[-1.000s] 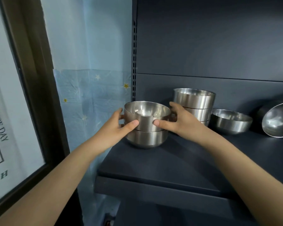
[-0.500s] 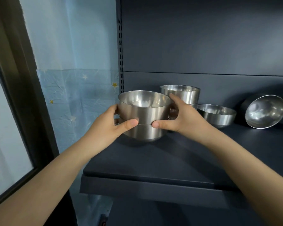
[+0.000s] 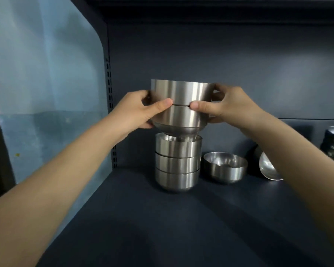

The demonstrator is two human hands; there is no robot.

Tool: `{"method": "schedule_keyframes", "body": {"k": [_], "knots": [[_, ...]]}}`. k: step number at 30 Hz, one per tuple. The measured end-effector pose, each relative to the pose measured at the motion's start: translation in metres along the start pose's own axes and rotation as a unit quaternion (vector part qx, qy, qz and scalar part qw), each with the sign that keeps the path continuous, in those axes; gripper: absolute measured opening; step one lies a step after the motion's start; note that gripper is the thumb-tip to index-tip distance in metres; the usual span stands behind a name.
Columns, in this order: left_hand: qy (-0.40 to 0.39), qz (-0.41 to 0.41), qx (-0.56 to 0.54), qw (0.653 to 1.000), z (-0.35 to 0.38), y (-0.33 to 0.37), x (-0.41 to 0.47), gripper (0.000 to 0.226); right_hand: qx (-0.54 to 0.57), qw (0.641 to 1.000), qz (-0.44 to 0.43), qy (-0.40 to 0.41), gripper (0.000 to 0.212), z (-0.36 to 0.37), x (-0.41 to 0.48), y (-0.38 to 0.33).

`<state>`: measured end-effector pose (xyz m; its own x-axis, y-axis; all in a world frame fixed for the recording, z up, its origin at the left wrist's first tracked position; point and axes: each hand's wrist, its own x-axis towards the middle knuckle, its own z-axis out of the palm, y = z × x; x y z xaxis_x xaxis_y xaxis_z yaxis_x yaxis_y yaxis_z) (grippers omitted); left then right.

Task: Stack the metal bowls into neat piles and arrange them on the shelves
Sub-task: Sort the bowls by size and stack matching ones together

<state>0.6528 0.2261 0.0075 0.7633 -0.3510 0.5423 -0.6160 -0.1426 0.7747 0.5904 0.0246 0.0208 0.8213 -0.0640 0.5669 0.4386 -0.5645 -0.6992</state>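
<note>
And up they go: the pair of nested bowls [image 3: 179,105] that sat on the shelf [image 3: 162,218] a second ago is now off it, carried back and raised right over the stack of three [image 3: 177,162]. The left hand [image 3: 143,110] grips the pair from one side and the right hand [image 3: 229,106] from the other, thumbs pressed at the seam between the two rims, fingers wrapped round the back. The lower bowl's rounded bottom hovers at the mouth of the top bowl in the stack; whether it is touching yet cannot be told. That looks like two small piles about to merge into one pile of five, so the stacking is well under way, though a loose bowl [image 3: 225,168] stands upright just beside the stack and a tipped bowl [image 3: 268,170] leans on its side further right, both not yet gathered. The bowls are brushed steel, with straight walls above a curved base, satin outside and brighter within, likely slick under the fingers. The shelf is matte dark blue, flat, with a matching back panel [image 3: 220,64].
</note>
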Motion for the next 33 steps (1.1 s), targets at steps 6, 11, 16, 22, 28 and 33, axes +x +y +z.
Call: {"method": "schedule_keyframes", "body": {"k": [6,11,16,22,28,33], "knots": [[-0.007,-0.044,0.0,0.999,0.018,-0.034,0.027,0.046,0.007,0.999,0.026,-0.02,0.057,0.002,0.028,0.038],[-0.015,-0.061,0.057,0.996,0.021,-0.063,0.027,0.08,-0.023,0.998,0.044,-0.039,0.081,0.016,0.034,0.075],[-0.019,-0.067,0.079,0.994,0.023,-0.07,0.026,0.087,-0.047,0.997,0.035,-0.05,0.068,0.02,0.032,0.088],[-0.044,-0.069,0.146,0.986,0.023,-0.063,0.016,0.077,-0.1,0.992,0.04,-0.066,0.053,0.02,0.023,0.074],[0.028,-0.049,0.311,0.949,0.026,-0.072,-0.013,0.06,-0.331,0.943,0.01,-0.027,0.061,0.01,0.0,0.059],[0.046,-0.002,0.341,0.939,0.035,-0.051,-0.037,0.035,-0.38,0.924,0.028,-0.031,0.055,0.002,-0.025,0.058]]}}
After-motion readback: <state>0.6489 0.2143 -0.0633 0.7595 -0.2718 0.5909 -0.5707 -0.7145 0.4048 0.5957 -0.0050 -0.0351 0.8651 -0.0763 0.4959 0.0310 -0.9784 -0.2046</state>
